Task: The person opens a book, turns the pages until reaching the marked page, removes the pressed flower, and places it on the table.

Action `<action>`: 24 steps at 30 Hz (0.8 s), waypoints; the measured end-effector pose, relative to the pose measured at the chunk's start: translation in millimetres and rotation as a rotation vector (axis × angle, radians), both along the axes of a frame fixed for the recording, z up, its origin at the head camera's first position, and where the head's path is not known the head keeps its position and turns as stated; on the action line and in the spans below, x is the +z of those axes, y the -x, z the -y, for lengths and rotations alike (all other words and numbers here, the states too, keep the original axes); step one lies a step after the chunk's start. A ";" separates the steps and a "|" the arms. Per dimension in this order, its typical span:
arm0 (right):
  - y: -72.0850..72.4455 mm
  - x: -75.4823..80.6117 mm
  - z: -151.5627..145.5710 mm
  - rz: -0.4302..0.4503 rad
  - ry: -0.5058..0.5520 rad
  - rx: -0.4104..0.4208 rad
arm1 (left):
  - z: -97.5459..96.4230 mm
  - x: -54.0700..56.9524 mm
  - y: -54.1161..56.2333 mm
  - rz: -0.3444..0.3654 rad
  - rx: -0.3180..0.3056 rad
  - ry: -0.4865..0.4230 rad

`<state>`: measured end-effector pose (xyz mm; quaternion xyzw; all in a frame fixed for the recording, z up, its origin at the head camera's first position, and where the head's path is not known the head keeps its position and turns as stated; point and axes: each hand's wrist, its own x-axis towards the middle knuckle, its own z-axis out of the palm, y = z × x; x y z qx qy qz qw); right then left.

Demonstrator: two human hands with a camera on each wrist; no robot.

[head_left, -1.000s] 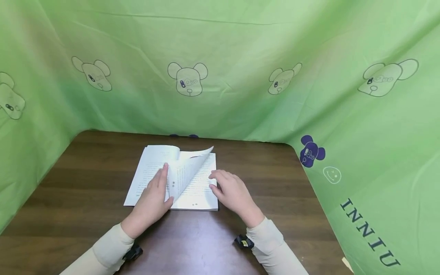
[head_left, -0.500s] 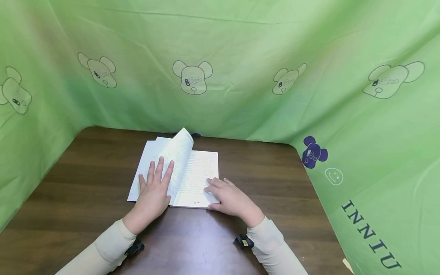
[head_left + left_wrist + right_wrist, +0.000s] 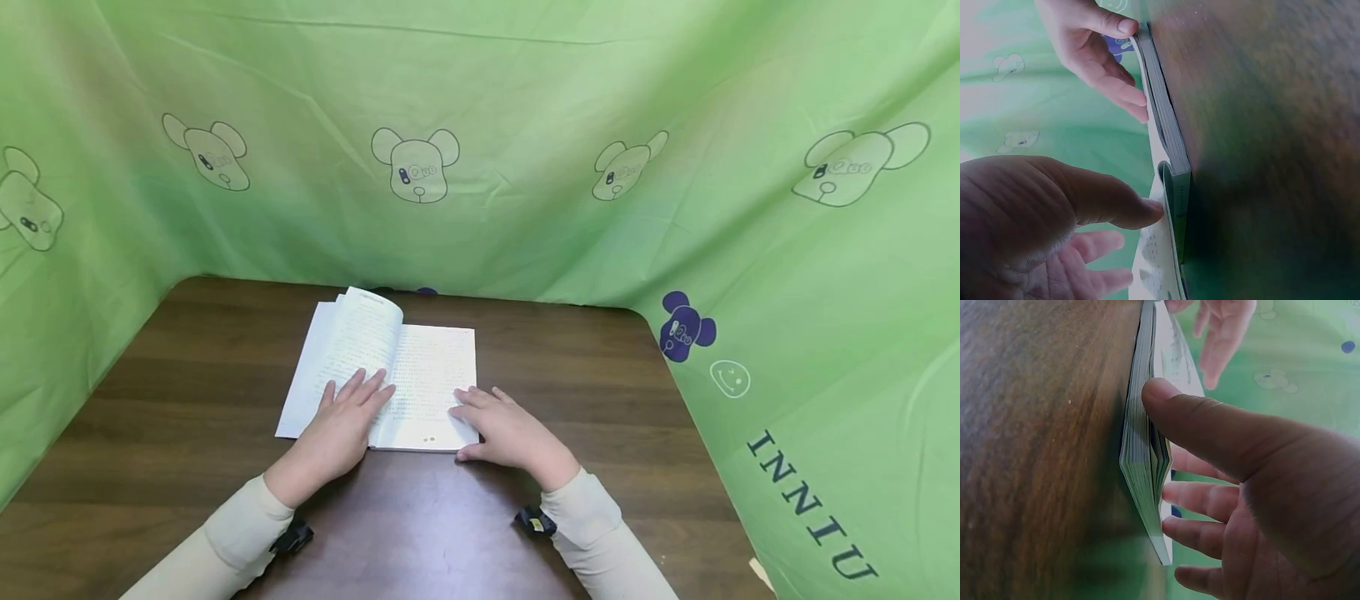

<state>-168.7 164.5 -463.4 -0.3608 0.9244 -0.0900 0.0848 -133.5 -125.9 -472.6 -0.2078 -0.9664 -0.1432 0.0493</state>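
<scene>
An open paperback book (image 3: 431, 367) with printed pages lies on the table. Its left-side leaf (image 3: 369, 325) bows upward near the spine, its top edge raised. My left hand (image 3: 333, 437) rests over the lower part of that leaf, fingers spread and nearly straight; in the left wrist view its thumb (image 3: 1119, 205) reaches to the page by the spine. At the right page's outer edge lies my right hand (image 3: 513, 429), fingertips on the paper. The right wrist view shows its thumb (image 3: 1200, 419) at the bottom edge of the page block (image 3: 1138, 444), fingers loosely extended.
The dark wooden table (image 3: 600, 400) extends around the book. A green curtain (image 3: 517, 242) with cartoon bear heads closes off the back and sides. Black wrist cameras (image 3: 535, 522) sit under both light sleeves.
A leaf has swung from the right side over to the left and lies lower now. My left hand spread out on it, then slid slightly toward the spine; the right hand settled on the right page.
</scene>
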 end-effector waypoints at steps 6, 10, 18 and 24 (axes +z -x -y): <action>0.4 1.5 -1.5 0.011 0.014 0.011 | 0.1 1.9 -0.3 0.099 0.042 0.030; 1.7 0.7 -2.6 0.016 0.026 0.013 | 0.5 3.2 -0.2 0.128 0.059 0.031; 2.1 -0.3 -3.2 0.030 0.024 0.018 | 2.2 2.5 -0.1 0.187 0.086 0.043; 1.4 3.5 -4.4 0.034 0.032 0.026 | 1.9 1.9 0.5 0.209 0.099 0.031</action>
